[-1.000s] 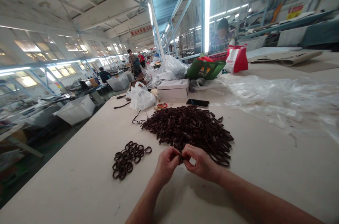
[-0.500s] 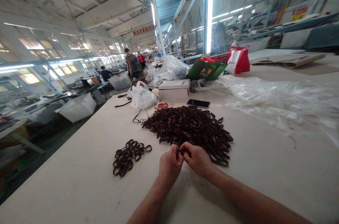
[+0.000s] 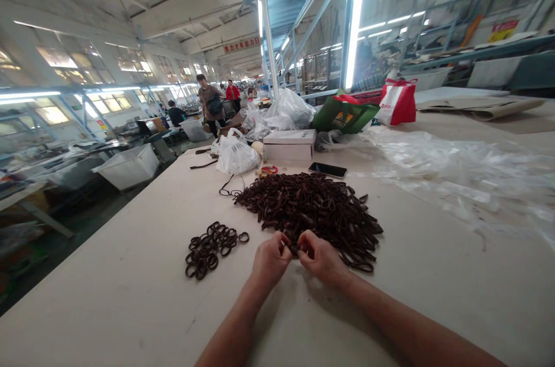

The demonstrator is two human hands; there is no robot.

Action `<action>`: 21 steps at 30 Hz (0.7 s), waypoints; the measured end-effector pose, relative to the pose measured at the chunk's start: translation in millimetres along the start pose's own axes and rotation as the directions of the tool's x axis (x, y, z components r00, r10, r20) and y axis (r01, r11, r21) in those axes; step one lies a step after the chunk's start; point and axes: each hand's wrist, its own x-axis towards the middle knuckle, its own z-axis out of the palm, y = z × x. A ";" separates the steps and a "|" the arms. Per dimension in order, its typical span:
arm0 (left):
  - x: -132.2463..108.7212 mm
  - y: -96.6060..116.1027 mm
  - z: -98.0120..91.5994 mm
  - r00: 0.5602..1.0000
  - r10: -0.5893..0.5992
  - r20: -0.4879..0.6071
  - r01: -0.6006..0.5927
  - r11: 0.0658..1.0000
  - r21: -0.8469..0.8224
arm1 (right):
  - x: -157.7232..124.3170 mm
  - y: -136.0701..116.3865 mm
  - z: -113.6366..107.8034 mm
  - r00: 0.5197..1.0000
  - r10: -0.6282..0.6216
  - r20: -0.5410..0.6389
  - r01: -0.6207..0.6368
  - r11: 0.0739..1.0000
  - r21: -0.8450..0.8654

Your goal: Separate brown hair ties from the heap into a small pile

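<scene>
Between my two hands, at the near edge of a big heap of dark brown strap loops, a small brown loop is pinched. My left hand grips it from the left with closed fingers. On its other side, the thumb and fingers of my right hand are closed on the same loop. The fingers partly hide it, so its exact shape cannot be made out. To the left lies a smaller pile of round brown loops, apart from my hands.
Behind the heap on the pale table lie a black phone, red-handled scissors, a white box and a white plastic bag. Clear plastic sheeting covers the right side. Farther back, people stand in the aisle.
My hands have drawn slightly apart, with more of the brown loop showing between them. The person in the aisle has moved a little, and the view has shifted slightly.
</scene>
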 end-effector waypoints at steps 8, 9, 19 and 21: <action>15.9 -69.4 -78.7 0.885 -0.320 -0.339 0.418 0.867 0.272 | 0.3 17.6 1.2 0.996 -0.086 -0.008 0.086 0.995 -0.047; 16.2 -77.0 -87.0 0.862 -0.355 -0.363 0.467 0.834 0.294 | 0.1 17.9 1.6 0.996 -0.094 0.000 0.094 0.994 -0.051; 30.7 -68.3 -54.9 0.934 -0.018 -0.358 0.156 0.919 0.361 | -0.1 13.9 0.0 0.992 -0.121 0.046 0.124 0.990 -0.063; 36.0 -63.3 -40.7 0.962 0.025 -0.271 0.085 0.918 0.388 | -0.6 14.2 -0.3 0.991 -0.126 0.051 0.128 0.990 -0.054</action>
